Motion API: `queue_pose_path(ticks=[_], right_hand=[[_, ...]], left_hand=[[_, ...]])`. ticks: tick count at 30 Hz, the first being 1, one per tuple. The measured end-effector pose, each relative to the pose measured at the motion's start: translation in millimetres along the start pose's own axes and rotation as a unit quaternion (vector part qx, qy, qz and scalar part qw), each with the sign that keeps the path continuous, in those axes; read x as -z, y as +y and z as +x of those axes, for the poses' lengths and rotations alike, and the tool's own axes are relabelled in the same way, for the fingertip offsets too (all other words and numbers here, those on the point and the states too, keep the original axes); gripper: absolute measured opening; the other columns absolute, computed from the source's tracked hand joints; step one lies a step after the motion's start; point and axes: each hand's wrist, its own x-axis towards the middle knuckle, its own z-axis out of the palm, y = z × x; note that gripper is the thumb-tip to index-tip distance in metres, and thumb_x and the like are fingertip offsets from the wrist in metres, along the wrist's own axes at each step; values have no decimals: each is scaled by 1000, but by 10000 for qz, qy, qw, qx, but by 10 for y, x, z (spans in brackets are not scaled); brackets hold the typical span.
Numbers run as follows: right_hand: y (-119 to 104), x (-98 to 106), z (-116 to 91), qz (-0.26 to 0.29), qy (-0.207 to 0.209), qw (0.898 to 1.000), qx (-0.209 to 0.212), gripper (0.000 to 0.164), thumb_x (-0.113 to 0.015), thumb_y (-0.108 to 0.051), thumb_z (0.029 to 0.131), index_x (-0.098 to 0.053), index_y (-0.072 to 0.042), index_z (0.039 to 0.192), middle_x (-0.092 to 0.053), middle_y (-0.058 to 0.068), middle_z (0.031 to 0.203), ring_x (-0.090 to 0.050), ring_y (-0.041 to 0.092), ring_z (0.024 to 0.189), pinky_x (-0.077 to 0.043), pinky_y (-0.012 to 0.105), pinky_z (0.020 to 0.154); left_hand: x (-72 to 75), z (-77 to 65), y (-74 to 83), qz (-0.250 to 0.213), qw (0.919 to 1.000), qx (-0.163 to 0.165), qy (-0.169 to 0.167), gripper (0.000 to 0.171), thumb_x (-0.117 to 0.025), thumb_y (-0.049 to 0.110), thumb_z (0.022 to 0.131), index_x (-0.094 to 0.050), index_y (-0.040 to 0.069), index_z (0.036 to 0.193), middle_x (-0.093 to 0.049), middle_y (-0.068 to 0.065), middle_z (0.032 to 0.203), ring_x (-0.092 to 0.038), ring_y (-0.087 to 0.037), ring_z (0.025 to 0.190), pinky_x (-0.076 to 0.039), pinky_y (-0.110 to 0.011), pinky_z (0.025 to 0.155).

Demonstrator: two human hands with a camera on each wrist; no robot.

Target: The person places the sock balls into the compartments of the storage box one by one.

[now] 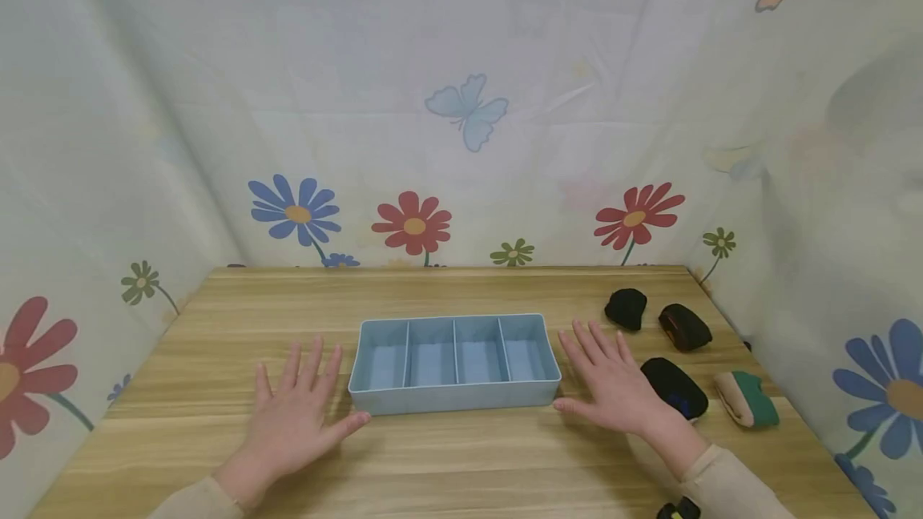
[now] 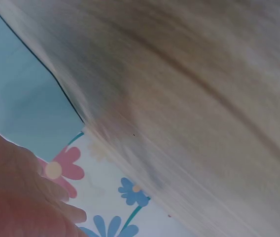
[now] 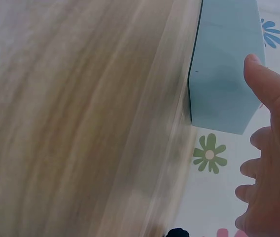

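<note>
A light blue box [image 1: 454, 399] with a row of several compartments sits between the two hands, and nothing lies inside it. To its left, the left hand [image 1: 292, 415] is spread palm down, its thumb close to the box's front left corner. The right hand [image 1: 613, 383] is likewise spread, near the box's right end. Both hold nothing. In the right wrist view, the thumb of the right hand [image 3: 275, 173] overlaps the box wall [image 3: 224, 69]; whether it touches cannot be told. The left wrist view shows the left hand [image 2: 21, 197] beside the box [image 2: 26, 84].
Right of the right hand lie small bundles like folded socks: a black one [image 1: 626, 309], a black one with red [image 1: 684, 327], a black one with blue [image 1: 674, 388] and a beige and green one [image 1: 747, 399]. Flowered cloth [image 1: 469, 38] surrounds the wooden table [image 1: 447, 463].
</note>
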Motion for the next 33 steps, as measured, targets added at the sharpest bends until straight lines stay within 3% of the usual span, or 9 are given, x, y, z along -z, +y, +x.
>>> queue_pose_path(ticks=[11, 18, 24, 28, 31, 33], right_hand=[[21, 63, -39, 152, 65, 9999, 9, 96, -65, -63, 85, -31, -6, 155, -21, 20, 161, -16, 42, 147, -12, 71, 111], [75, 173, -64, 252, 179, 9994, 157, 95, -73, -55, 82, -35, -6, 154, -27, 20, 159, -21, 43, 145, -15, 70, 111], [259, 268, -121, 463, 405, 9967, 532, 94, -79, -48, 79, -38, -5, 152, -33, 19, 156, -24, 42, 144, -21, 71, 108], [404, 366, -187, 768, 517, 9925, 794, 95, -81, -44, 78, -36, -11, 155, -37, 15, 155, -26, 42, 143, -23, 71, 107], [513, 435, -231, 844, 638, 9894, 991, 96, -84, -41, 76, -36, -14, 155, -38, 10, 156, -30, 42, 141, -23, 64, 111], [591, 465, -255, 813, 739, 9875, 1129, 96, -86, -39, 74, -39, -12, 153, -37, 6, 156, -33, 40, 140, -18, 51, 118]], left_hand=[[39, 14, 6, -8, 10000, -11, 88, 103, -49, 77, 85, -24, 9, 158, -9, -19, 163, -4, -47, 147, 19, -69, 105], [64, 44, -3, -55, 9997, -52, 224, 102, -50, 75, 86, -23, 8, 158, -8, -19, 163, -4, -45, 148, 14, -71, 106], [108, 94, 4, -193, 9991, -119, 357, 101, -51, 74, 86, -29, 3, 155, -15, -25, 161, -11, -49, 145, 2, -77, 106], [153, 135, 5, -294, 9977, -220, 575, 100, -55, 71, 86, -33, 0, 152, -24, -28, 157, -19, -51, 143, -10, -79, 104], [183, 167, -3, -341, 9961, -337, 741, 100, -57, 70, 85, -36, -2, 151, -30, -29, 155, -24, -51, 141, -17, -78, 104], [204, 189, -7, -388, 9949, -421, 836, 99, -59, 68, 85, -37, -3, 150, -33, -29, 153, -27, -51, 140, -21, -76, 104]])
